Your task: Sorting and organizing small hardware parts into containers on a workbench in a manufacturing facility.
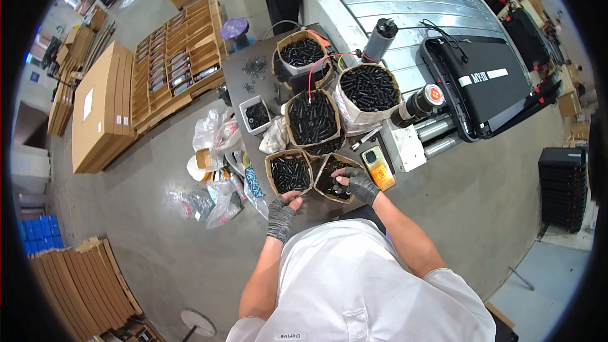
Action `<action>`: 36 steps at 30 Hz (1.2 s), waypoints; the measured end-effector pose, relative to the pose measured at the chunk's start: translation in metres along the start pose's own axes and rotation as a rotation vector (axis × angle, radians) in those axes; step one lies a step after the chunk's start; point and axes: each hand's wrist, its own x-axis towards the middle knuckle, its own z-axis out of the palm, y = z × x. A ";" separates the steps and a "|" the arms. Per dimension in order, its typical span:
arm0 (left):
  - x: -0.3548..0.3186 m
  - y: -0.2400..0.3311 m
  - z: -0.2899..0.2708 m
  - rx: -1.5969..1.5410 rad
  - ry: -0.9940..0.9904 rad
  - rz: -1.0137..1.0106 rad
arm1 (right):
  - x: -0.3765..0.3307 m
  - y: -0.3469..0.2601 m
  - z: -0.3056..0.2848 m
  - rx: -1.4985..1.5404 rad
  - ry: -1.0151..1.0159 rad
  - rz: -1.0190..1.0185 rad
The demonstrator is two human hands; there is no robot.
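My right hand [358, 183], in a grey fingerless glove, reaches over a cardboard box of small dark parts [327, 185]. Its thumb and fingers are pinched together; what lies between them is too small to name. Close to the front edge of a box of black screws [289, 173] is my left hand [283, 211], gloved the same way. Its fingertips are drawn together, and anything in them cannot be made out. Behind these stand another box of black screws [311, 119], a larger box of long black screws [370, 88] and a far box [300, 52].
A white tray [256, 115] of small black parts and a crumpled cloth [274, 136] sit on the table's left. A phone [378, 166] lies to the right, near a metal roller conveyor [405, 0] carrying a black case [484, 82]. Plastic bags [221, 199] lie beyond the left edge.
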 end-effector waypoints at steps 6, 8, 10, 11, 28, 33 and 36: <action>0.017 0.024 0.026 -0.031 -0.143 -0.020 | -0.012 0.010 -0.008 0.511 -0.089 -0.045; 0.025 0.021 0.030 -0.048 -0.197 -0.038 | -0.012 0.009 -0.005 0.572 -0.054 -0.012; 0.029 0.020 0.032 -0.006 -0.206 -0.025 | -0.016 0.005 -0.001 0.611 -0.047 -0.006; 0.030 0.020 0.033 0.018 -0.200 -0.005 | -0.019 0.002 0.003 0.532 -0.005 -0.008; 0.027 0.024 0.059 -0.229 -0.160 -0.020 | -0.043 -0.019 0.017 0.471 0.014 -0.012; 0.027 0.023 0.063 -0.235 -0.181 -0.018 | -0.048 -0.017 0.019 0.533 -0.003 -0.023; 0.030 0.017 0.064 -0.217 -0.184 -0.014 | -0.052 -0.025 0.025 0.467 0.020 0.017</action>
